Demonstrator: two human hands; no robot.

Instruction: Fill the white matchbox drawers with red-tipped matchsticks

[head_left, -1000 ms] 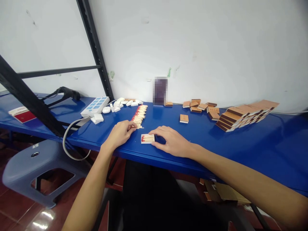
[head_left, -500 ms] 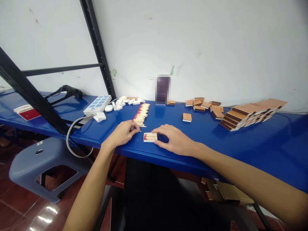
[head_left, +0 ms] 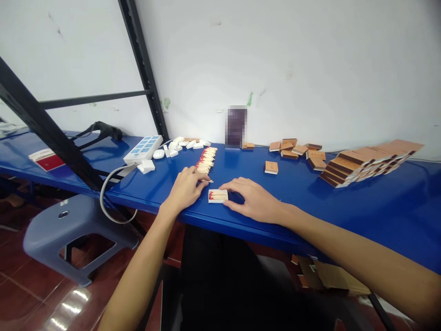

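Note:
A small white matchbox tray [head_left: 218, 200] lies near the front edge of the blue table, with several red-tipped matches [head_left: 219, 195] inside. My right hand [head_left: 253, 197] grips the tray's right end between thumb and fingers. To the left, my left hand [head_left: 189, 186] is closed at the near end of a long row of loose matches [head_left: 207, 160]. A match sticks out from its fingertips, its head hidden by the fingers.
Closed matchboxes are stacked at the right [head_left: 358, 163], and one matchbox [head_left: 271, 167] lies alone. More lie scattered by the wall. White empty trays [head_left: 179, 143] and a power strip [head_left: 144, 149] sit at back left. A black post [head_left: 51, 124] and stool [head_left: 79, 234] stand left.
My left hand has moved forward and right to the near end of the match row. The right hand stays on the tray. The view has shifted slightly.

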